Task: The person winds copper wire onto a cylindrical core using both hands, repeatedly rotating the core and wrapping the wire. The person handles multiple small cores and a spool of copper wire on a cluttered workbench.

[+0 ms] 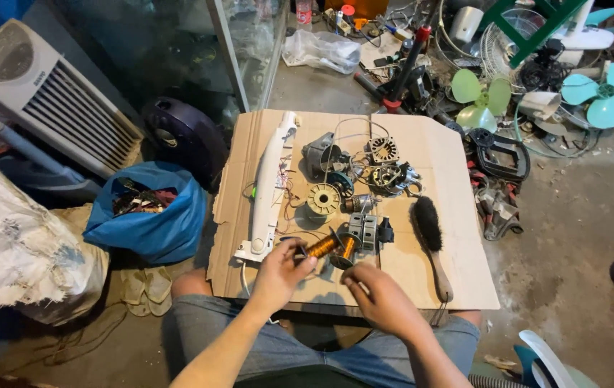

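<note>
— What do the hands have hold of?

— The left hand is curled, its fingertips pinched on one end of a shiny copper-wire coil wound on a small spool. The right hand is loosely closed just below the spool's other end; I cannot tell whether its fingers actually grip the coil or a thin wire from it.

— And where is that coil?

— Just above the near edge of a flat sheet of brown cardboard that lies over the person's knees and serves as the table, between the two hands.

— What lies around it?

— Right behind the coil, a grey metal laminated motor core. To its right, a wooden-handled brush with black bristles, lying lengthways. To the left, a long white plastic housing with thin wires trailing from it. Further back, a pale round plastic bobbin and a cluster of dark metal motor parts.

— Beyond the cardboard?

— A crumpled blue bag on the floor at the left, and green and turquoise fan blades among the clutter at the far right.
</note>
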